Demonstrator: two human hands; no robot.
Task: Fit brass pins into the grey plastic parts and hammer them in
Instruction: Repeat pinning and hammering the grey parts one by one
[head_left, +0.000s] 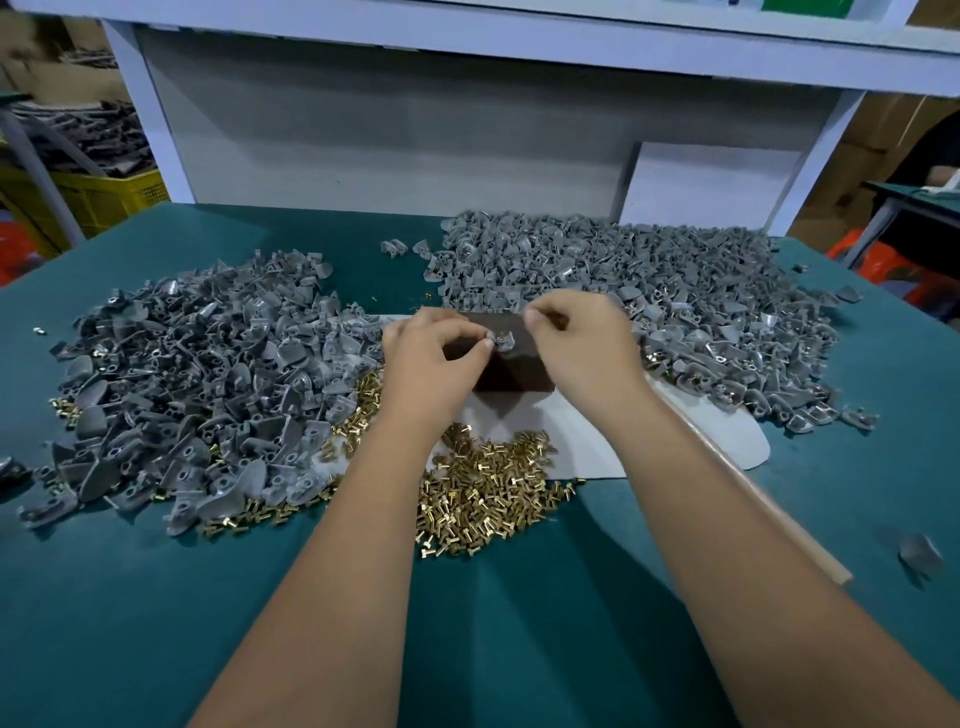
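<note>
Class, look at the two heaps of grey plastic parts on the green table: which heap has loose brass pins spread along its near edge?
The left heap: brass pins fringe its near edge. The right heap is larger and reaches further back.

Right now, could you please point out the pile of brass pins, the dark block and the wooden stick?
pile of brass pins (483, 499), head view, middle of the heap.
dark block (511, 371), head view, its top face.
wooden stick (774, 512), head view, mid-length.

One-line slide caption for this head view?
Both hands hold a grey part on a dark block, between grey-part heaps and brass pins.
</note>
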